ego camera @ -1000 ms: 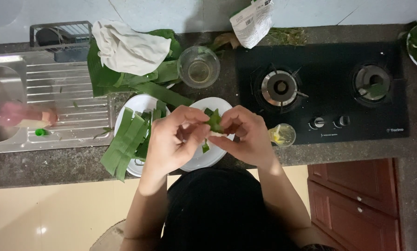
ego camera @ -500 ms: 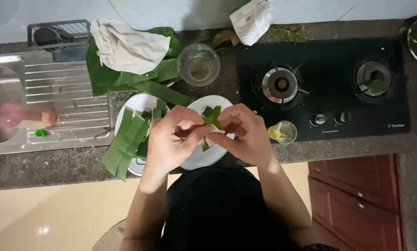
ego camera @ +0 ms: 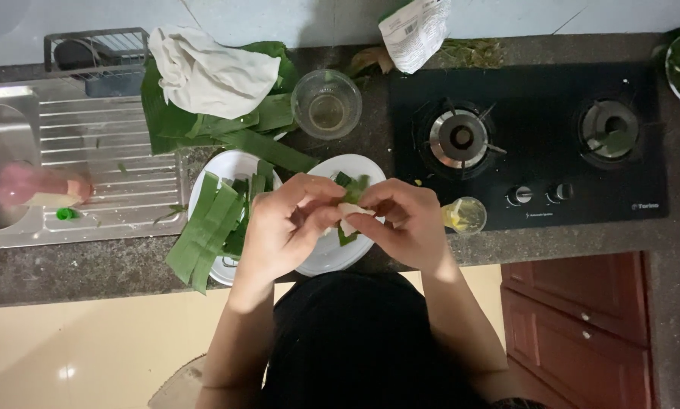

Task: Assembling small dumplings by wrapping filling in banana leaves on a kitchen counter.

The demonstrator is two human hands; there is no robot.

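Observation:
My left hand (ego camera: 287, 223) and my right hand (ego camera: 404, 223) meet over a white plate (ego camera: 329, 257) at the counter's front edge. Together they pinch a small strip of green banana leaf (ego camera: 353, 189) folded around a pale white filling (ego camera: 349, 216). Both hands' fingers are closed on this little parcel. Left of the hands, a second white plate (ego camera: 230, 163) carries a stack of cut banana leaf strips (ego camera: 207, 231) that hang over the counter edge.
A glass bowl (ego camera: 326, 102) of pale liquid stands behind the plates, beside larger banana leaves (ego camera: 260, 125) and a white cloth (ego camera: 211, 72). A steel sink (ego camera: 52, 163) lies left. A black two-burner gas hob (ego camera: 529, 144) lies right, with a small yellowish cup (ego camera: 467, 216).
The hands have stayed over the plate, fingers working the leaf parcel; more white filling shows between the fingers and the leaf tips stand a little lower.

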